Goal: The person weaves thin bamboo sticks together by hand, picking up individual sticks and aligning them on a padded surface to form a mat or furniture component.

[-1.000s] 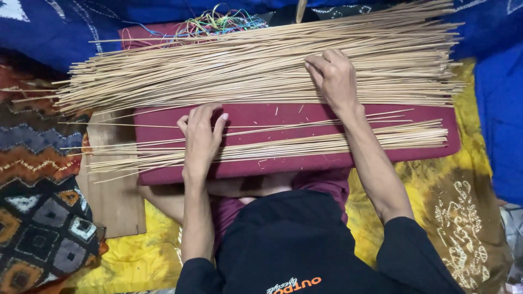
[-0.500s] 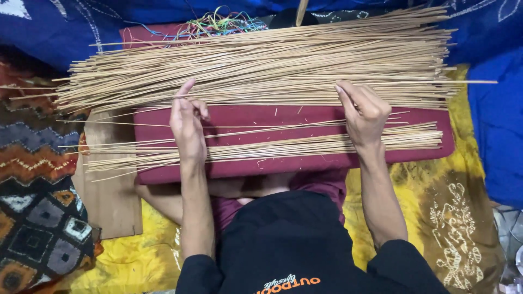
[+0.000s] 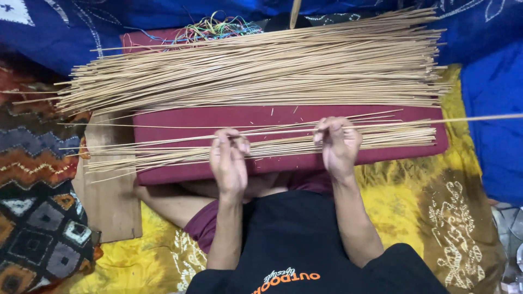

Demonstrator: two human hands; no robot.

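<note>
The person seems to be picking sticks out of the small pile [image 3: 283, 144] on the red cushion [image 3: 163, 117]. The left hand [image 3: 230, 162] and right hand [image 3: 339, 142] each pinch a thin stick [image 3: 436, 121] that pokes out toward 3 o'clock. The big pile [image 3: 261, 71] lies at 12 o'clock. Bare cushion between the piles leaves room for lifting it gently.

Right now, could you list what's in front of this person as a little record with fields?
surface: dark red cushion across the lap
far pile: big heap of thin sticks
near pile: smaller row of sticks
left hand: fingers curled on the near sticks
right hand: pinching one long stick that juts right
behind: tangle of coloured threads
left side: wooden board
underneath: yellow cloth
</note>
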